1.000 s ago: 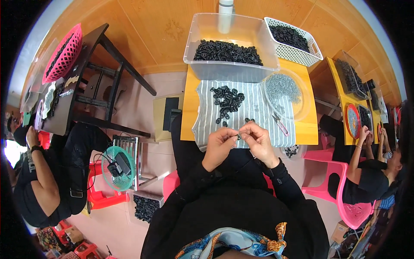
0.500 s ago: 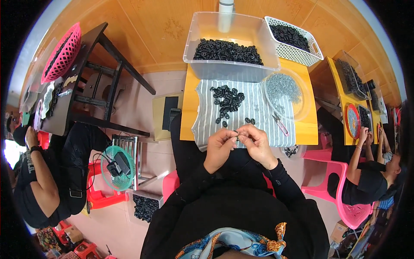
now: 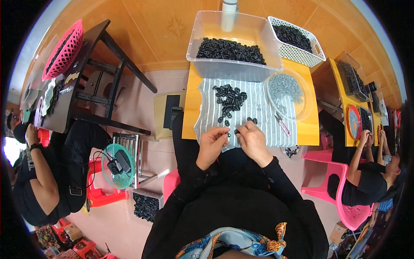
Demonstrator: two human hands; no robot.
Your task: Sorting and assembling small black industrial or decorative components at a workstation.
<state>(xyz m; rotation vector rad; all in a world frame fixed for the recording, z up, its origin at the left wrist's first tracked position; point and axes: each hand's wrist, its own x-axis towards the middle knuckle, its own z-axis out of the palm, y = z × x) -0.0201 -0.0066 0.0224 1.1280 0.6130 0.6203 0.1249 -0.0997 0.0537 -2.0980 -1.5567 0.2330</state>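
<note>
My left hand and my right hand are close together, slightly apart, over the near edge of a grey-and-white striped cloth. The left fingertips pinch a tiny silvery piece, too small to make out fully. Between the right thumb and fingers sits a small black oval part. Just beyond that hand lie a few black oval parts, and a loose pile of black oval parts spreads farther up. At right, a round clear tray holds many small silvery metal pieces.
Behind the cloth stands a clear plastic bin of black parts, beside a white perforated basket. A pink-handled pointed tool lies on the cloth. Co-workers sit left and right; a pink chair and a green basket flank me.
My hands have parted from their joined pinch. The left moved left, and the right turned palm-down, with a black part at its fingertips. The view shifted slightly.
</note>
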